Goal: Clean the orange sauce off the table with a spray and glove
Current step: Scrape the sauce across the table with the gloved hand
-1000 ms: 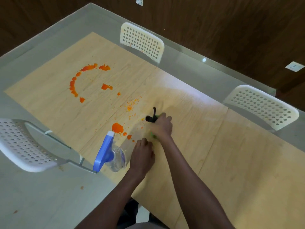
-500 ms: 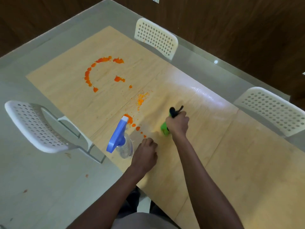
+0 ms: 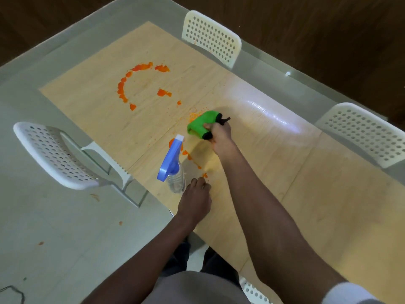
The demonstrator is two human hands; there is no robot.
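Orange sauce [image 3: 123,88] lies in an arc on the far left of the wooden table [image 3: 328,205], with a blob [image 3: 163,92], fine splatter and several drops [image 3: 189,156] nearer me. My right hand [image 3: 220,136] grips a green glove [image 3: 200,123] with a black cuff, held at the splatter in the table's middle. A clear spray bottle [image 3: 175,182] with a blue trigger head [image 3: 171,157] stands at the near table edge. My left hand [image 3: 195,199] rests on the table right of the bottle, fingers curled, holding nothing.
Three white perforated chairs surround the table: one at the left [image 3: 54,156], one at the far side [image 3: 211,38], one at the right [image 3: 363,132]. Small orange spots [image 3: 120,223] mark the grey floor on the left.
My right hand has turned and carried the glove a little toward the splatter, so more of its green side shows. The left hand and bottle stayed put; the view shifted.
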